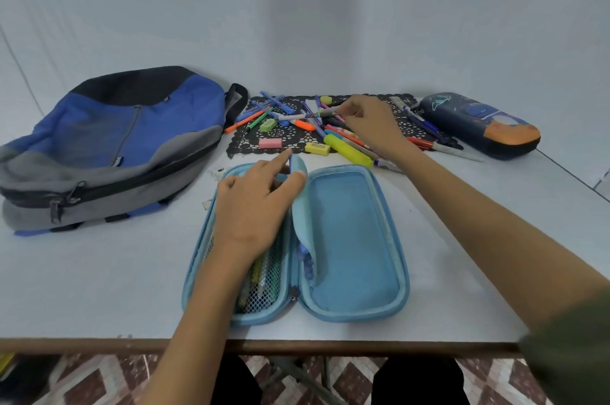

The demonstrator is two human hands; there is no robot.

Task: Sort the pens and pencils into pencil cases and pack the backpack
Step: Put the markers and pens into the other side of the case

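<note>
A light blue pencil case [356, 239] lies open in front of me, its left half holding several pens behind mesh. My left hand [254, 206] rests on that left half and holds the inner flap [302, 206] upright between thumb and fingers. Farther back, my right hand [366, 122] pinches a grey pen [325, 113] among several pens, markers and erasers scattered on a black lace mat [290, 137]. A blue and grey backpack [109, 147] lies zipped at the left. A dark space-print pencil case [478, 124] sits shut at the right.
A yellow highlighter [348, 151], a pink eraser [270, 142] and a yellow eraser [317, 148] lie at the mat's near edge. More pens [439, 140] lie beside the dark case. The table's front edge [297, 343] is close to me, and a wall stands behind.
</note>
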